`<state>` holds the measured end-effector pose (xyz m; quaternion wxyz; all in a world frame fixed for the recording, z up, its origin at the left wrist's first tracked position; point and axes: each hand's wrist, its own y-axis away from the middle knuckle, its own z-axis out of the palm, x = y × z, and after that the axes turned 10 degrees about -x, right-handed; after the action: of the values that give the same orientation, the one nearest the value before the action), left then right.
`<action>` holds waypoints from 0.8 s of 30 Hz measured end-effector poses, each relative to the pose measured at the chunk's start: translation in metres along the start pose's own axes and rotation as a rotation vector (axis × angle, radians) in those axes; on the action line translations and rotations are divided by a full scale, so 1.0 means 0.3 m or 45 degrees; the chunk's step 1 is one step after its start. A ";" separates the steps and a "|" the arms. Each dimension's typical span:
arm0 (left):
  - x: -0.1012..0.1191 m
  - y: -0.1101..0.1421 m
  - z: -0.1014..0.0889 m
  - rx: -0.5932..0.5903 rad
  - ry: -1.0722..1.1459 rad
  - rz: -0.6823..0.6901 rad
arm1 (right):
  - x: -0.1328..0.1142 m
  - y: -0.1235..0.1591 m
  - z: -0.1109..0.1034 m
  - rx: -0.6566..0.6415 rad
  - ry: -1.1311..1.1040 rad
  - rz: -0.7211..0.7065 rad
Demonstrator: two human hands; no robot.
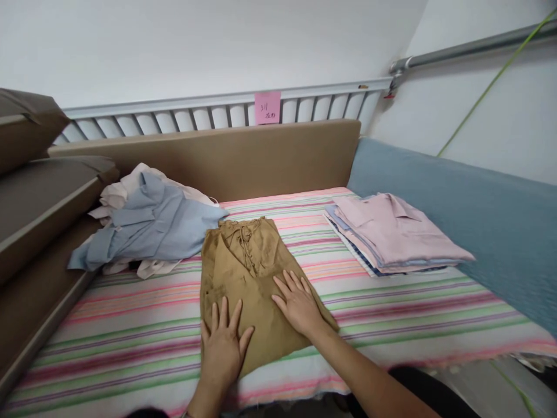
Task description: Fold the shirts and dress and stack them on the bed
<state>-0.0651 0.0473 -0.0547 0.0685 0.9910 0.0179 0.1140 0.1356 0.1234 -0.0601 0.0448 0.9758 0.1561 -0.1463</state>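
A mustard-brown lace-up top point(243, 261) lies folded on the striped sheet point(130, 331), its neckline pointing away from me. My left hand point(224, 342) rests flat on its near left part, fingers spread. My right hand point(298, 302) lies flat on its right side, fingers stretched toward the neckline. Neither hand holds anything.
A loose heap of light blue and white garments point(148, 223) sits at the back left. A neat stack of folded shirts point(391, 235), pink on top, stands at the right. Brown cushions point(39, 197) line the left, a blue cover point(470, 215) the right, a tan headboard point(243, 154) behind.
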 end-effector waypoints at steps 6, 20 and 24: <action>-0.016 0.014 -0.021 0.051 -0.044 -0.143 | -0.006 0.012 -0.016 0.027 0.032 0.114; 0.009 -0.068 -0.003 0.091 0.020 0.053 | -0.074 -0.003 0.016 -0.044 0.011 -0.126; -0.076 -0.086 -0.006 0.140 -0.021 -0.045 | -0.033 -0.016 0.022 -0.026 0.023 -0.100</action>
<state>-0.0883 0.0718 -0.0615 0.0159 0.9937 0.0410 0.1034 0.1233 0.1241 -0.0636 0.0475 0.9697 0.1963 -0.1373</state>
